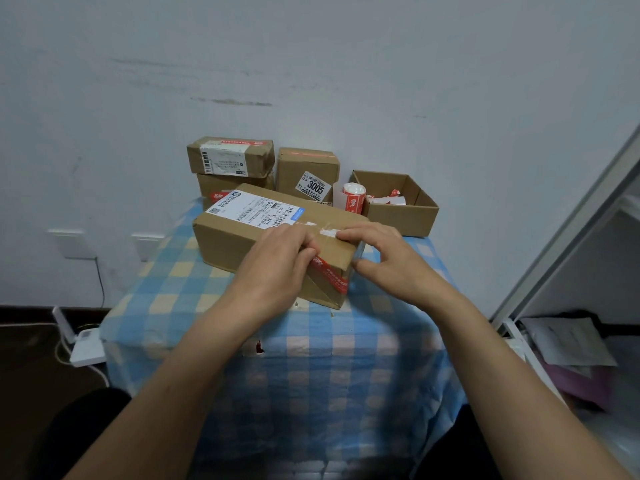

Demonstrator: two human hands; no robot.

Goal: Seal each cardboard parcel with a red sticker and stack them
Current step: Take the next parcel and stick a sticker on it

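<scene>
Right now four sealed cardboard parcels sit on the small table (221, 327) with the blue-and-cream checked cloth, plus one open box. The big parcel (242, 237) lies across the middle of the table, turned at an angle, with a white shipping label on its top. A red sticker (332, 277) runs down its near right end, over the edge of the flap.

Both hands are on that parcel. The left hand (277, 261) lies flat over the near top edge, fingers together and curled onto the upper end of the red sticker, pressing rather than gripping. The right hand (384, 258) straddles the right corner: fingertips spread on the top by a scrap of white tape, thumb against the end face, so it pinches the corner loosely.

Along the far edge, against the wall, two parcels are stacked at the left: the top parcel (230, 155) with a white label and a red strip, and the lower parcel (221, 185) partly hidden behind the big one. Just beside them stands a single parcel (306, 168) bearing a label marked 3005.

At the far right corner is the open box (398, 216), holding red-and-white scraps. One sticker roll (351, 197) stands between that box and the 3005 parcel.
</scene>
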